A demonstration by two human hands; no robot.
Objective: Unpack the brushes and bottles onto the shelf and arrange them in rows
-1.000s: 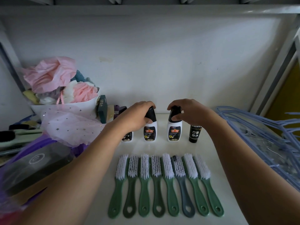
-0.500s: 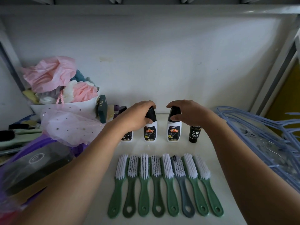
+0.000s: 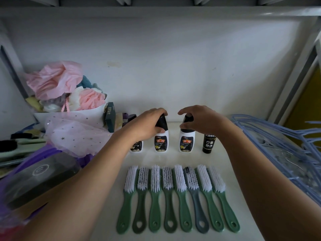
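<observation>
- Shelf (image 3: 173, 159): white surface, white back wall.
- Bottles, back row, four upright, side by side with small gaps:
  - first bottle (image 3: 137, 147), white with dark label, largely hidden behind the left wrist;
  - second bottle (image 3: 160, 142), white body, black cap;
  - third bottle (image 3: 186, 142), same make;
  - black tube (image 3: 209, 143), smaller, standing on its cap at the right end.
- Left hand (image 3: 147, 126): closed around the black cap of the second bottle, thumb on the front of the neck.
- Right hand (image 3: 201, 120): fingers curled over the third bottle's cap, thumb against its neck; grasp looks loose, index finger lifted.
- Brushes (image 3: 173, 178), front row, eight, lying flat, white bristles toward the bottles, handles toward the viewer; seven green handles, one grey-blue brush (image 3: 194, 192) sixth from the left.
- Left of the rows: bouquet of pink paper (image 3: 57, 80) in a white wrap, star-dotted tulle (image 3: 74, 136), dark box (image 3: 111, 116).
- Right of the rows: pile of blue hangers (image 3: 281, 145).
</observation>
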